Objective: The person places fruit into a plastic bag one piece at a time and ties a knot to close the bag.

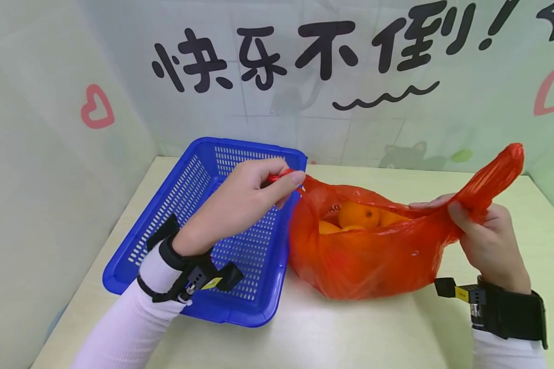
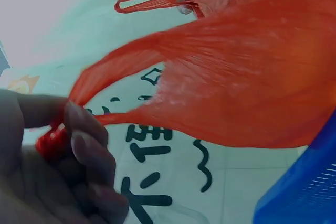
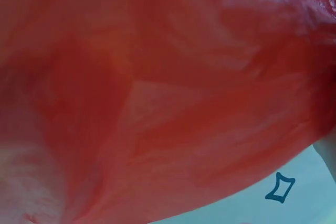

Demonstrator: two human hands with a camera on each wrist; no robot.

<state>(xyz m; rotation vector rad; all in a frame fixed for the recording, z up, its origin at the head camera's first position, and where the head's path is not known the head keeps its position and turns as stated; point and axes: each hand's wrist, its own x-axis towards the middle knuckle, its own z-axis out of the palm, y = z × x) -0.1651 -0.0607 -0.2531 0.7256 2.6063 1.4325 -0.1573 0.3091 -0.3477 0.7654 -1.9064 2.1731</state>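
Note:
A red plastic bag [image 1: 369, 261] rests on the table with its mouth spread, and several oranges [image 1: 357, 215] show inside. My left hand [image 1: 244, 197] pinches one handle of the bag above the basket's right side; in the left wrist view the curled fingers [image 2: 92, 150] hold the bunched red plastic. On the other side, my right hand [image 1: 491, 238] grips the bag near its second handle [image 1: 496, 174], which sticks up past the thumb. Red plastic [image 3: 184, 103] fills most of the right wrist view and hides that hand's fingers.
A blue perforated basket [image 1: 254, 261] stands left of the bag, under my left forearm, with no contents visible. The pale table [image 1: 351, 328] runs back to a white sheet [image 1: 281, 118] printed with black characters. More sheeting hangs at the left and right.

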